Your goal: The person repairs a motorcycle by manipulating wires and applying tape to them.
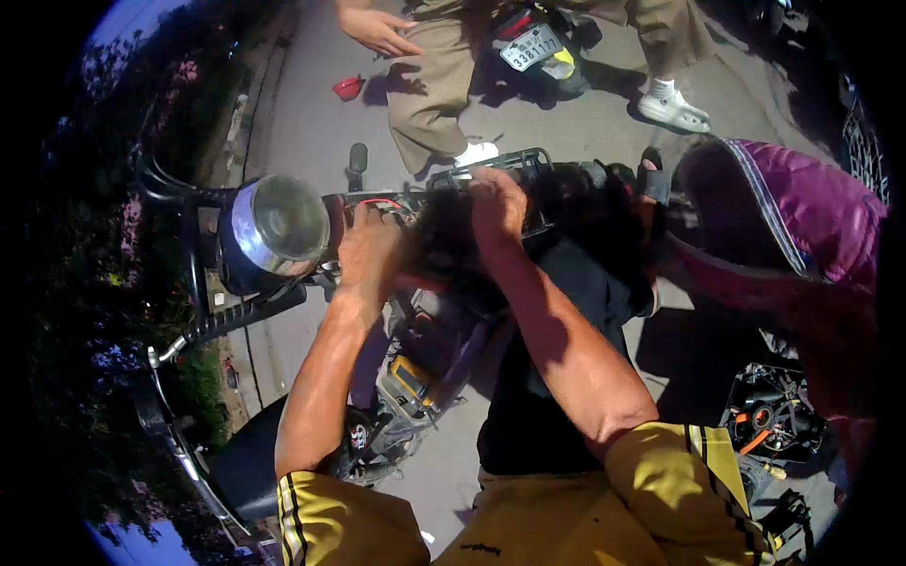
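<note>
Both my hands work over a motorcycle, just right of its round chrome headlight (pixel 283 219). My left hand (pixel 371 247) is closed, its fingers bent down beside a thin red wire (pixel 381 202); what they pinch is hidden. To its right, my right hand (pixel 498 206) is curled at the near side of a black metal rack (pixel 540 170). Its fingers are bent together, and I cannot make out what is in them. Dark shadow covers the parts between the two hands.
A black tubular bar (pixel 195 255) bends around the headlight. A yellow-edged device (pixel 411 377) lies below my left wrist. At lower right stands an open tool box (pixel 774 410). A person in khaki trousers (pixel 429 90), a scooter (pixel 557 80) and a purple garment (pixel 821 208) are close by.
</note>
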The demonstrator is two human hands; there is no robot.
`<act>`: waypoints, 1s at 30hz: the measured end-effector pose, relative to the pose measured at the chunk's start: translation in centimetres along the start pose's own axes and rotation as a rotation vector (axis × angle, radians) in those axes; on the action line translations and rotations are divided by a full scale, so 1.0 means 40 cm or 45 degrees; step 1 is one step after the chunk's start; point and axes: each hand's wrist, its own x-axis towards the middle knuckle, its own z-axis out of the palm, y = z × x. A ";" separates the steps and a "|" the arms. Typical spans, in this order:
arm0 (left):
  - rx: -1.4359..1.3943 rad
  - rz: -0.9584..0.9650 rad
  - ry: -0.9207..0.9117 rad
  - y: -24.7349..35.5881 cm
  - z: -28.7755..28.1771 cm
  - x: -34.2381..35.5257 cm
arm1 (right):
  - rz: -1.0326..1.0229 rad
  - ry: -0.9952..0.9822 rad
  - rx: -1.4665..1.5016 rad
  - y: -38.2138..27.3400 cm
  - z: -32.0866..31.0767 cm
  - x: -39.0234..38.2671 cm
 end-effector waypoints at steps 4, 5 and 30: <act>0.052 -0.013 -0.022 0.009 0.009 0.007 | 0.126 0.040 -0.078 -0.070 -0.034 -0.011; 0.035 -0.017 0.010 0.011 0.010 0.009 | 0.116 0.050 -0.098 -0.088 -0.038 -0.013; -0.113 -0.069 0.623 0.019 0.139 -0.007 | -0.412 -0.646 -1.645 -0.177 -0.094 -0.063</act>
